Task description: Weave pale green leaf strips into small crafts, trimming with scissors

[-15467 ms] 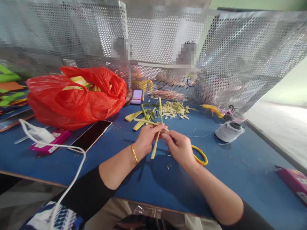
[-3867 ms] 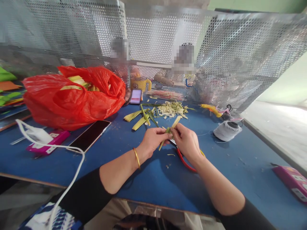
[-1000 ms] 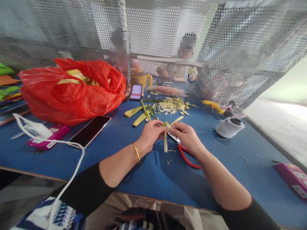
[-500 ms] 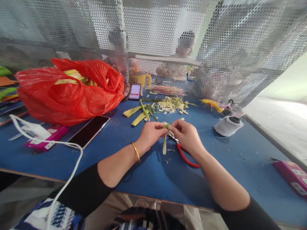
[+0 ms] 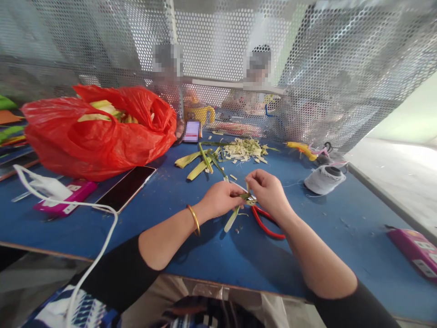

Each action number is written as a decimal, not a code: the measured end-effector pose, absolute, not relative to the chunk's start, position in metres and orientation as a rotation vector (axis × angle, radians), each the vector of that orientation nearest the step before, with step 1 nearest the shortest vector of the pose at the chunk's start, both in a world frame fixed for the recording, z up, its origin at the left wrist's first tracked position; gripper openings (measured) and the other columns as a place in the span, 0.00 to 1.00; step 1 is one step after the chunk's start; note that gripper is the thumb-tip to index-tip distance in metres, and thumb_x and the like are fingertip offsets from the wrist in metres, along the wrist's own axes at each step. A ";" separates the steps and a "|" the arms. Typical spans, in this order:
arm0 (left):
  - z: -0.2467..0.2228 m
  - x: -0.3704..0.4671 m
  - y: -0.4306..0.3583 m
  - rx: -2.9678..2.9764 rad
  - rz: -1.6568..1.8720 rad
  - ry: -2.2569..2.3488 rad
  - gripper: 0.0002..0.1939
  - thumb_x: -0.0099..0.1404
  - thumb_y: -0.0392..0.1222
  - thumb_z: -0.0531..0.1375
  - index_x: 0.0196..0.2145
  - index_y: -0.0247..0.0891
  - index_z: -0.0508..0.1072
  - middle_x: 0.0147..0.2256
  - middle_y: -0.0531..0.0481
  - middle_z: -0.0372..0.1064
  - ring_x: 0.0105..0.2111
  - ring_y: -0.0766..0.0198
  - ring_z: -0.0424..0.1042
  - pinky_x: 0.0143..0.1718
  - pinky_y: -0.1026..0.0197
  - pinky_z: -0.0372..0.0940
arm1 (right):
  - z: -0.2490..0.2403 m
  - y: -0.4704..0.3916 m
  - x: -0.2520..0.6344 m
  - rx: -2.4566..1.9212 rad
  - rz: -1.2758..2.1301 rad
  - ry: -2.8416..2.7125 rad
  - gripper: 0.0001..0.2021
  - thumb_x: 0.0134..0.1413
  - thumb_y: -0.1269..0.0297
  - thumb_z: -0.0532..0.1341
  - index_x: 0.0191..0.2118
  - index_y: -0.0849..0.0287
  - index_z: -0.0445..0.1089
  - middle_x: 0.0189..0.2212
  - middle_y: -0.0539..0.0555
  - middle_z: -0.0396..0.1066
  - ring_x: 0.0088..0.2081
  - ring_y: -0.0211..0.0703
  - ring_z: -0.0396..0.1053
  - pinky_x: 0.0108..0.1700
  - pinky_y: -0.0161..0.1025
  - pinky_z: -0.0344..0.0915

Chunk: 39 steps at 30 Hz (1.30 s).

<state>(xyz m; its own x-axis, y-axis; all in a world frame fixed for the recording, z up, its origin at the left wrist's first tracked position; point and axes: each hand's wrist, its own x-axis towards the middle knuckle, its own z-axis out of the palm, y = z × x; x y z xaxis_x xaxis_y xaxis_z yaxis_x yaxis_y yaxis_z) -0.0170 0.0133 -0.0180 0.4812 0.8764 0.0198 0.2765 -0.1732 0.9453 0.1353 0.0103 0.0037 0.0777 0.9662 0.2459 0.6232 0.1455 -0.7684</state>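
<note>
Near the middle of the blue table, my left hand (image 5: 221,198) pinches a green leaf strip (image 5: 232,219), whose pale end hangs toward the table. My right hand (image 5: 268,191) is just to the right, thumb and forefinger pinched together on a small pale piece (image 5: 248,184) of the leaf. Under the hands lie scissors with red handles (image 5: 265,225), their blades partly covered. Beyond the hands are a heap of chopped leaf bits (image 5: 246,149) and several longer leaf pieces (image 5: 200,169).
A red plastic bag (image 5: 102,146) holding leaves fills the back left, near a dark phone (image 5: 126,189) and a white cable (image 5: 111,207). A thread spool (image 5: 324,180) stands right. Behind a perforated metal screen (image 5: 218,41) people are seated.
My hands have moved apart slightly, the left one lower and the right one holding a small piece upward. The hanging strip now slants to the left.
</note>
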 end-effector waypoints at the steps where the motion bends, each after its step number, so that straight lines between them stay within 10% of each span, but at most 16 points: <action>1: -0.017 -0.016 0.012 1.659 0.696 0.943 0.08 0.54 0.32 0.59 0.22 0.37 0.77 0.21 0.53 0.71 0.22 0.67 0.66 0.26 0.66 0.59 | 0.004 0.011 0.136 -1.563 0.504 -1.604 0.08 0.47 0.61 0.56 0.22 0.55 0.65 0.18 0.48 0.66 0.21 0.37 0.60 0.26 0.35 0.54; 15: -0.012 -0.018 0.011 1.430 0.655 0.933 0.14 0.56 0.45 0.64 0.17 0.36 0.72 0.14 0.58 0.58 0.15 0.74 0.53 0.18 0.66 0.47 | 0.001 0.012 0.127 -1.240 0.895 -1.298 0.08 0.51 0.58 0.58 0.27 0.55 0.60 0.23 0.49 0.75 0.21 0.37 0.71 0.26 0.35 0.67; 25: -0.006 -0.016 0.015 1.198 0.882 1.059 0.11 0.54 0.41 0.66 0.18 0.35 0.73 0.16 0.57 0.62 0.15 0.75 0.54 0.18 0.67 0.47 | 0.000 0.014 0.135 -1.232 0.333 -1.370 0.10 0.52 0.54 0.61 0.35 0.55 0.67 0.36 0.54 0.75 0.39 0.44 0.72 0.42 0.43 0.67; 34: -0.008 -0.013 0.012 1.258 0.817 1.053 0.14 0.58 0.39 0.64 0.16 0.35 0.72 0.15 0.55 0.63 0.16 0.74 0.58 0.18 0.67 0.51 | -0.008 0.023 0.135 -1.334 1.089 -1.336 0.20 0.37 0.44 0.66 0.22 0.57 0.65 0.14 0.44 0.59 0.17 0.34 0.55 0.22 0.35 0.53; 39: -0.008 -0.014 0.016 0.965 0.975 1.062 0.08 0.53 0.38 0.69 0.21 0.34 0.75 0.19 0.53 0.68 0.18 0.72 0.64 0.21 0.67 0.58 | -0.001 0.012 0.133 -1.399 0.462 -1.322 0.12 0.51 0.51 0.60 0.31 0.55 0.66 0.25 0.51 0.70 0.24 0.39 0.64 0.31 0.38 0.62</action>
